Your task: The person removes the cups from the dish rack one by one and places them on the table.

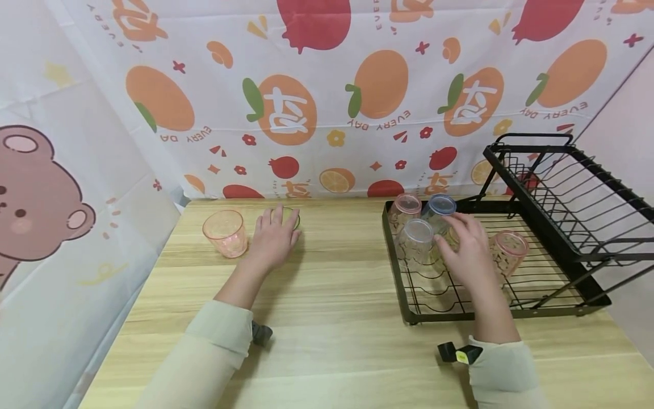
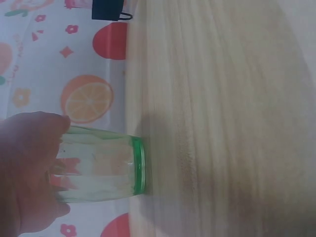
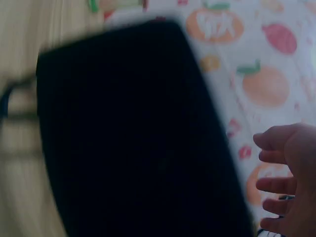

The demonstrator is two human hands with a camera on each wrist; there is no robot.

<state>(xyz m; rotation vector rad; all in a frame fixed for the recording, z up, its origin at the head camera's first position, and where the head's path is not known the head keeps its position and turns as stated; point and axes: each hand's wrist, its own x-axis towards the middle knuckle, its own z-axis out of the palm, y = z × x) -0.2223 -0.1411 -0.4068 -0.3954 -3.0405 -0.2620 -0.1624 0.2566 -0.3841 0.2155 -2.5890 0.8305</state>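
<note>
Green glass [image 1: 289,217]: head, approx 11 o'clock over table [image 1: 327,341], nr far edge, mostly hidden behind L hand [image 1: 276,241]; open tabletop toward 3, up to rack [image 1: 399,272]. L wrist: fingers grip it, covering mouth end; axis 9–3, base toward 3; contact w/ table unclear. R wrist: dark block [image 3: 143,138] hides most; R hand [image 3: 291,180] at 4, fingers loosely parted.

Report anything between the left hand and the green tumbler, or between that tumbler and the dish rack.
Nothing visible blocks the left hand: it grips the green tumbler. No obstacle shows on the tabletop before the dish rack's left edge; a clear tumbler stands just inside.
</note>
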